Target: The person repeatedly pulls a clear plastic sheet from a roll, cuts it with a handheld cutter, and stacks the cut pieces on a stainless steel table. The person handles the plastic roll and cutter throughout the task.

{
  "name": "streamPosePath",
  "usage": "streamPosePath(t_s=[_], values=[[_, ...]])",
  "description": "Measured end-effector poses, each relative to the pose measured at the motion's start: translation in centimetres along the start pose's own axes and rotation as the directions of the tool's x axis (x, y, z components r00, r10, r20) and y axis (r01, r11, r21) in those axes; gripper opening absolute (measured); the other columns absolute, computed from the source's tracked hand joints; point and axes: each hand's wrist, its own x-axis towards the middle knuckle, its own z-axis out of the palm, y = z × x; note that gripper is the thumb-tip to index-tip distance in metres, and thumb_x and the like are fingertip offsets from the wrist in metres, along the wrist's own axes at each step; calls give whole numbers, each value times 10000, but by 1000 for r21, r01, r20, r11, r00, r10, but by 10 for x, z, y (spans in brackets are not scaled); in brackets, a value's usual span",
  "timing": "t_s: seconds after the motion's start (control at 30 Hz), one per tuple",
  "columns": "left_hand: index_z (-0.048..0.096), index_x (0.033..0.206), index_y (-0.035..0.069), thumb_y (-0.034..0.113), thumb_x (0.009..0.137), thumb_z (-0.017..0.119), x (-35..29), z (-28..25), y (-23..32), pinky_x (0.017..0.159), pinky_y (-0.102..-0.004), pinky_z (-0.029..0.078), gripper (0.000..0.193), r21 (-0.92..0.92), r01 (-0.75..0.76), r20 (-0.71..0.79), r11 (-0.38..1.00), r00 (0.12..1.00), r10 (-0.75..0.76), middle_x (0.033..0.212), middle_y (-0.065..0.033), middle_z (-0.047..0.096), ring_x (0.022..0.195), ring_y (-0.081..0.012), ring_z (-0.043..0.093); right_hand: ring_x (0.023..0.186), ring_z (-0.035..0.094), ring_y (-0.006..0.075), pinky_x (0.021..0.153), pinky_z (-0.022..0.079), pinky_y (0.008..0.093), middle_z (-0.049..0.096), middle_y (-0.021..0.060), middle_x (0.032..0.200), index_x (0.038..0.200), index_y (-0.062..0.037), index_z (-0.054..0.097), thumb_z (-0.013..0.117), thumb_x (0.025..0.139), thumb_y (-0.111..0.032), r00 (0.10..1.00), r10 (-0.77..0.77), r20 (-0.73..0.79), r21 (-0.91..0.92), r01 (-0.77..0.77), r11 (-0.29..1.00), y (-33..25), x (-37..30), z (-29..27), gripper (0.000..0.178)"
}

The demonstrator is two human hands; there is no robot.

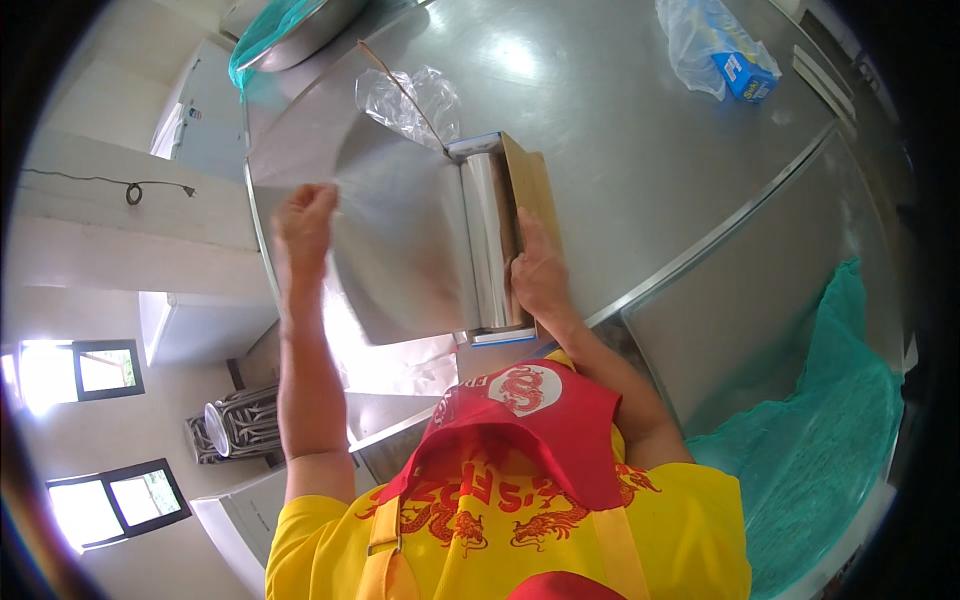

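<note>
A roll of aluminium foil [488,235] lies in a long open cardboard box [545,185] with blue ends and a raised brown flap. From it a wide foil sheet [400,240] stretches left across the steel table. My left hand [305,228], slightly blurred, is closed in a pinch at the sheet's far left edge. Around the right side of the box, my right hand [540,268] grips the cardboard, fingers over its edge beside the roll. Another bright foil piece [400,365] lies beneath the stretched sheet, nearer to me.
A crumpled clear plastic bag [425,100] and a thin stick [403,93] lie beyond the foil. At the far right is a blue box [747,75] in a plastic bag. Green netting [810,470] covers the right side; a metal bowl [310,38] stands far left.
</note>
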Motion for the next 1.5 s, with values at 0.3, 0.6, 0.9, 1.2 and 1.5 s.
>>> streamPosePath(t_s=[0.3,0.6,0.9,1.2,1.5], values=[[729,905,20,171,939,696,7,-102,80,729,-222,440,158,-129,21,-31,991,999,-26,804,19,650,736,-62,552,1380,496,400,1146,430,459,486,203,1524,1540,-97,408,543,876,48,997,-71,-42,-66,69,995,3,1,1,693],[723,920,24,187,968,681,18,-155,65,766,-204,434,175,-17,117,-46,993,992,-117,820,19,641,774,-63,557,1364,508,409,1127,446,464,485,196,1527,1546,-107,395,546,881,38,996,-74,-43,-88,70,994,1,1,1,697],[746,884,15,174,907,687,37,-192,-102,683,-263,463,171,116,248,-65,962,968,-242,793,-7,639,721,-124,575,1323,541,430,1096,469,478,513,210,1501,1551,-128,387,523,900,17,1000,-25,-13,-59,24,998,-5,-2,-7,681],[733,841,9,179,845,750,-64,-159,-340,736,-412,533,171,397,601,-342,694,798,-496,785,-137,712,759,-256,674,1355,528,410,1092,477,476,512,195,1508,1553,-114,375,519,897,14,999,24,38,-155,-18,988,-7,1,-6,683],[745,1024,53,190,911,718,-94,-148,-316,893,-465,545,180,534,557,-542,636,803,-248,1031,-203,744,1023,-378,711,1360,528,409,1105,470,469,497,194,1523,1559,-108,358,511,909,-2,995,-87,46,-164,94,982,-4,2,-5,676]])
